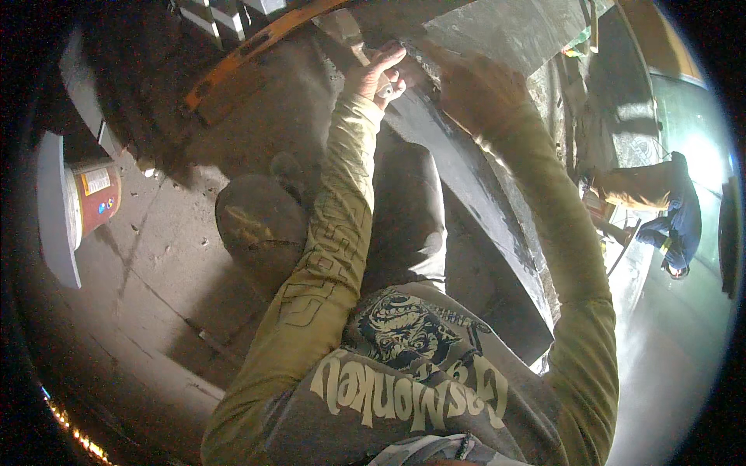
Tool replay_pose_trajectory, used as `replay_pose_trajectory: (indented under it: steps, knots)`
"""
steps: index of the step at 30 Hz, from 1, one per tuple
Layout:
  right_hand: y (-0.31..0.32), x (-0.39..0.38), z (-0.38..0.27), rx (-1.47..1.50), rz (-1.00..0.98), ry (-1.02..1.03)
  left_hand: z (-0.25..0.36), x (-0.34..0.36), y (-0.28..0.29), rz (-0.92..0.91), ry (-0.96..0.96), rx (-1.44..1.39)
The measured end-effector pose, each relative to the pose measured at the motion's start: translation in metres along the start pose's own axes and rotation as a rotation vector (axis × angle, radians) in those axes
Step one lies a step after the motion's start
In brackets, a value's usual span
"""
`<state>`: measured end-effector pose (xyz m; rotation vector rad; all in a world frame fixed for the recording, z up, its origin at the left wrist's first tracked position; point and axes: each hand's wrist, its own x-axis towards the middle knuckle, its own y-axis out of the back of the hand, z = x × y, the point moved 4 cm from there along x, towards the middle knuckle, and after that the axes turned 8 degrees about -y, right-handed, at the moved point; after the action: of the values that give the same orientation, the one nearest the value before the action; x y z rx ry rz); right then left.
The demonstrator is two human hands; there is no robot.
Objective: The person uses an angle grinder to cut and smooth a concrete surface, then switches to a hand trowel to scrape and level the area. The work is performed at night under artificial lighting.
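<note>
My left hand point(374, 76) is closed around the handle of a putty knife point(342, 29), its broad flat blade pointing up and to the left. The handle's pale end pokes out below my fingers. Close by on the right, my right hand point(482, 92) reaches to the near edge of a large grey sheet point(497, 33). Shadow covers its fingers, so what they grip, if anything, is unclear. A long grey panel point(466, 182) slants down from between my hands, beside my knee.
A long orange bar point(260, 53) lies beyond my left hand. At the left, a reddish bucket point(99, 194) stands by a pale board point(56, 210). Another person point(676, 210) bends over at the far right, near a bright lamp point(707, 159). My boot point(260, 217) rests on the dusty floor.
</note>
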<state>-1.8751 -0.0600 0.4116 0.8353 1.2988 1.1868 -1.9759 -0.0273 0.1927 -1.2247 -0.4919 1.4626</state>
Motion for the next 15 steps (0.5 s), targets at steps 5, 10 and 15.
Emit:
replay_pose_trajectory:
  steps: [5,10,15]
  knots:
    - [-0.003,-0.004,0.000,-0.035,-0.034,-0.034,0.003,0.005,0.001,-0.017,0.024,0.026]
    - [-0.002,-0.008,-0.003,-0.011,-0.035,-0.079,0.005,0.011,0.007,-0.058,0.040,0.074]
    - [-0.014,0.000,0.001,0.046,0.007,-0.039,0.003,0.011,0.005,0.030,0.023,0.078]
